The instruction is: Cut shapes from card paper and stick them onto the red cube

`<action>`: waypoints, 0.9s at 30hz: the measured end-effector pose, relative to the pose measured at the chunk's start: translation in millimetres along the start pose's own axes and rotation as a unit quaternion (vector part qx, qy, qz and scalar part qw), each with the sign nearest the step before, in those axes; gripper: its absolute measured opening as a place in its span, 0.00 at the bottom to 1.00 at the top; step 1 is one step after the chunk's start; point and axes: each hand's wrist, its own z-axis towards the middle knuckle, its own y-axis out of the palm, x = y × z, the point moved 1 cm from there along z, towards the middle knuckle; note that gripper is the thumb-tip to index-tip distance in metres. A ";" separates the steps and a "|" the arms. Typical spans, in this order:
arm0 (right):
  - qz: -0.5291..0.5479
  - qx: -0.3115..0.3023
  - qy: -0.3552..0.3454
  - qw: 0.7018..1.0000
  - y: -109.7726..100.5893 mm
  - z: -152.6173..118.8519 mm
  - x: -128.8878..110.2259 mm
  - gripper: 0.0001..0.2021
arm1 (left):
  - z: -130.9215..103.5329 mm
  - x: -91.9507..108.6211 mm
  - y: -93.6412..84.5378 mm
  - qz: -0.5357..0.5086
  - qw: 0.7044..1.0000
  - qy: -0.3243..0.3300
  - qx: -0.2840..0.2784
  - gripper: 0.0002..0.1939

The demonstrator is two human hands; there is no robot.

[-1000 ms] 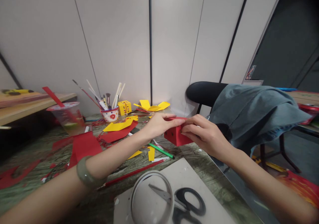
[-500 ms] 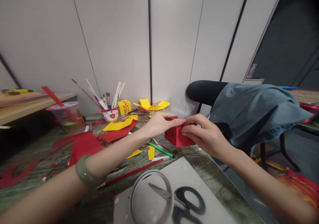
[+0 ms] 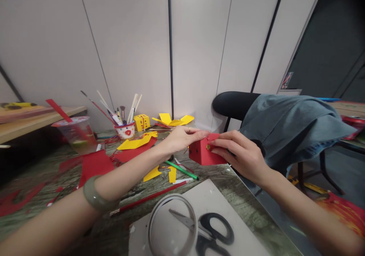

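Note:
A red paper box (image 3: 202, 154) with dark dots on its left face is held up above the table. My left hand (image 3: 182, 137) grips its top left edge with thumb and fingers. On the other side my right hand (image 3: 239, 149) pinches the box's right part, its fingertips beside a small gold round piece (image 3: 208, 147) on the near face. The bottom of the box and the ends of some left fingers are out of sight. Closer to me, black-handled scissors (image 3: 218, 225) lie on a light board (image 3: 242, 229), partly behind a round clear object with a pale rim (image 3: 196, 214).
On the table are a green pen (image 3: 182, 170), a red-handled brush (image 3: 154, 196), yellow scraps (image 3: 172, 174) and red paper (image 3: 95, 165). Farther back stand a decorated brush cup (image 3: 124, 130), a yellow dotted box (image 3: 142, 122) and a plastic cup (image 3: 75, 134). A draped chair (image 3: 238, 102) is right.
The gold round piece on the near face has come into view as my right fingers shifted rightward. My left hand still holds the box, which is slightly turned.

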 end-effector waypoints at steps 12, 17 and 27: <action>-0.102 -0.038 -0.166 0.980 -13.4 3.4 -6.4 0.09 | -1.4 1.7 -0.7 0.017 0.999 -0.021 -0.033 0.21; -0.125 -0.018 -0.201 0.971 -12.3 -0.3 -6.1 0.10 | -1.8 3.7 1.0 0.012 0.999 -0.019 -0.040 0.20; -0.134 -0.019 -0.203 0.970 -8.3 -1.1 -3.9 0.10 | -3.0 6.3 3.3 0.021 0.999 -0.021 -0.029 0.22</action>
